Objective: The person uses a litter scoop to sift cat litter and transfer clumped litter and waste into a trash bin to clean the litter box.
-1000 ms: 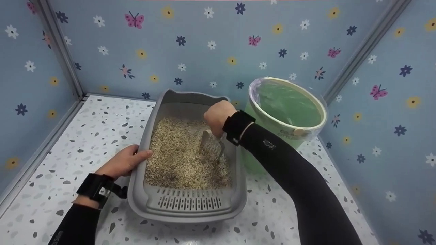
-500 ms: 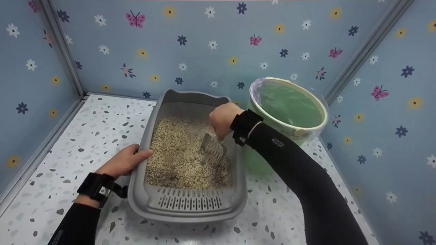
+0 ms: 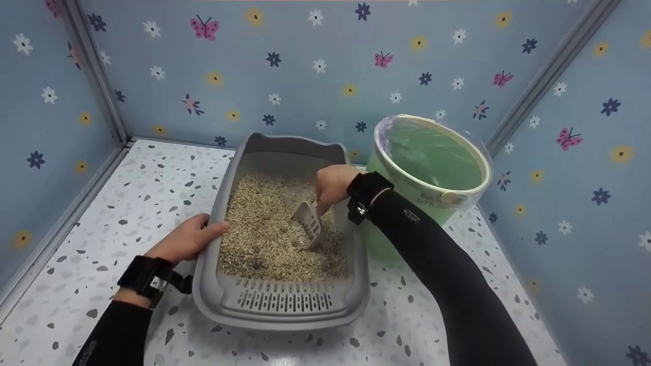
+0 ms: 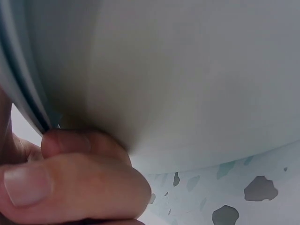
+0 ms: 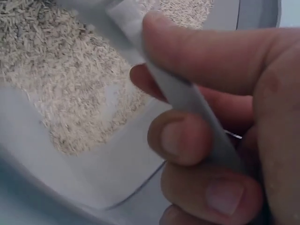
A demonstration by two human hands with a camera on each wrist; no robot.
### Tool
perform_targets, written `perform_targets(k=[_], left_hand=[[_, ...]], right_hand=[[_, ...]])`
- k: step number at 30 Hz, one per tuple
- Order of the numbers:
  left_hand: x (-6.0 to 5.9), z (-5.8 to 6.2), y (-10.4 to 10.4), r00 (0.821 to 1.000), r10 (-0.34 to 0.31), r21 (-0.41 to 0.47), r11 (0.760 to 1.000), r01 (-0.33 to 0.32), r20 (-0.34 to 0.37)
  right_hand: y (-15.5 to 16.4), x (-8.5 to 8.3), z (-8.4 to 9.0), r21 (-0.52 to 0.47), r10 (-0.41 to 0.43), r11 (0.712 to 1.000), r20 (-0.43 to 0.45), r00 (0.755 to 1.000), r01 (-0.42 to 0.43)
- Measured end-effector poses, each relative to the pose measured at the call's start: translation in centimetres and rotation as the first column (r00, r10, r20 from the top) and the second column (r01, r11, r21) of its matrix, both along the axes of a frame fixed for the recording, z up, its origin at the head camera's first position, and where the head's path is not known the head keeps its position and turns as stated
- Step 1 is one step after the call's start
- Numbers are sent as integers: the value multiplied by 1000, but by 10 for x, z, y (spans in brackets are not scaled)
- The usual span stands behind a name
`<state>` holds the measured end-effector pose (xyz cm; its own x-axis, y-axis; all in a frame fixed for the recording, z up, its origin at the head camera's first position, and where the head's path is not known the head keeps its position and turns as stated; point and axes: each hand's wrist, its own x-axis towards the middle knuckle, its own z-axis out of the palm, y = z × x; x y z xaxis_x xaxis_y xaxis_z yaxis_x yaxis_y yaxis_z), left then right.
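Observation:
A grey litter box (image 3: 282,321) stands on the speckled surface, filled with beige pellet litter (image 3: 254,223) that has darker patches toward the front. My left hand (image 3: 185,238) grips its left rim, thumb on top; the left wrist view shows the fingers (image 4: 89,183) curled beneath the rim, against the outer wall. Inside the box, my right hand (image 3: 335,184) holds a slotted litter scoop (image 3: 307,219) by its handle. The scoop's blade is tilted on its side, its lower edge at the litter. In the right wrist view, fingers and thumb wrap the grey handle (image 5: 187,101).
A green bin (image 3: 389,239) with a cream rim and a clear plastic liner stands close against the box's right side, behind the right forearm. Blue flowered panels (image 3: 305,46) enclose the back and both sides. A slotted ledge (image 3: 285,296) forms the box's front.
The right hand has shifted a little right and toward the front. The scoop has come up and turned onto its side, its blade now facing left. The left hand keeps its hold.

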<state>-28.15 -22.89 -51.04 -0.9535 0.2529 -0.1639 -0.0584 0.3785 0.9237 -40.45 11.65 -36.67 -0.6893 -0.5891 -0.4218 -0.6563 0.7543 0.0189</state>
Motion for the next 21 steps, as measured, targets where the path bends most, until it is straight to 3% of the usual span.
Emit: perform_targets(k=[6,10,16,21], left_hand=[[-2,-1,1,1000,-11,15,1000,11,-7],[-3,-2,0,1000,-15,23,1000,15,-11],[-2,-3,0,1000,-4,20,1000,5,-21],[-1,-3,1,1000,-1,12,1000,1,-24]], right_hand=[[5,4,-14,-98,10,995,66,998,-3],[6,10,-22,-105,3,994,79,997,5],[-6,18,-29,29,-8,1000,71,997,6],[-21,22,-39,103,12,994,120,993,-25]])
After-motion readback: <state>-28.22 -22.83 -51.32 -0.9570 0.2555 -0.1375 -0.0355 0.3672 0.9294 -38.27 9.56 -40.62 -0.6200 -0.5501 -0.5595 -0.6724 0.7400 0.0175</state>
